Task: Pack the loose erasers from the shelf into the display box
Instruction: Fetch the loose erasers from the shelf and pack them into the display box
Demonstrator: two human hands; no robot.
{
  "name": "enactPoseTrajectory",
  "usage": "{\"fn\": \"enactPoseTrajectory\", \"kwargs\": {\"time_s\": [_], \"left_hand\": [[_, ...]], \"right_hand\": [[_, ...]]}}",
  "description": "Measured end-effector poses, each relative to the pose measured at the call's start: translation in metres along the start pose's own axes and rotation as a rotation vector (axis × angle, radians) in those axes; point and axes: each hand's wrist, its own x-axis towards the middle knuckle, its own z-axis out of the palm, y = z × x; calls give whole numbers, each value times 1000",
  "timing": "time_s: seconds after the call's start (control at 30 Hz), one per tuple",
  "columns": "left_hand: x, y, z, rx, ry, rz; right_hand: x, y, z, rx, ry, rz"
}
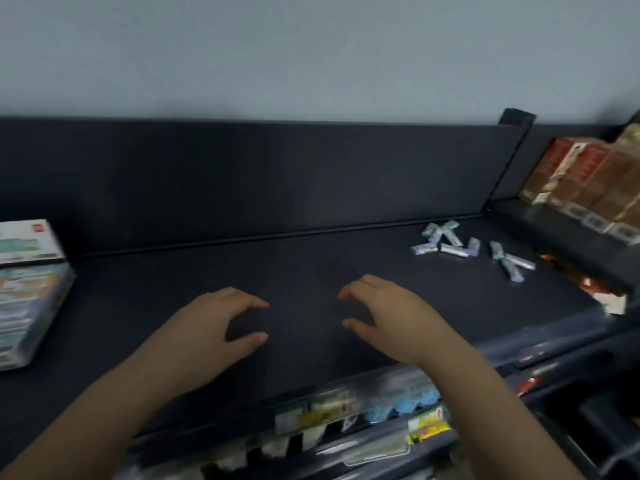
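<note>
I am seeing both hands hovering low over the middle of the dark shelf (311, 265), in the centre of the frame, and I cannot tell whether either is touching its surface. The left hand (221, 320) is lying palm down with its fingers loosely curved and the thumb spread apart from them, gripping nothing. The right hand (384, 313) is mirroring it just to the right, fingers bent, thumb held apart, also empty; the two hands are facing each other with a gap of bare shelf between them. The loose erasers (450, 242) are lying scattered in a small heap at the right of the frame, toward the back of the shelf, well apart from the right hand, some crossing over one another. The display box (27, 292) is sitting at the left edge of the frame, partly cut off, well apart from the left hand. Red and brown cartons (588, 174) are standing in the upper right, and blurred packets (381, 407) are showing at the bottom, below the shelf's front edge.
</note>
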Motion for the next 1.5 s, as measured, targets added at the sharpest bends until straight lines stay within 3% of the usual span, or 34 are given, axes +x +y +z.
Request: {"fn": "enactPoseTrajectory", "kwargs": {"time_s": [0.57, 0.97, 1.1, 1.23, 1.5], "left_hand": [[99, 66, 47, 48, -74, 138], [200, 175, 98, 58, -105, 226], [242, 226, 138, 17, -71, 174], [282, 263, 169, 122, 9, 107], [320, 253, 179, 188, 104, -192]], "right_hand": [[-23, 108, -12, 1, 137, 161], [-64, 259, -24, -27, 218, 446], [-53, 312, -32, -35, 199, 384], [-31, 357, -42, -81, 144, 306], [17, 408, -44, -212, -165, 113]]}}
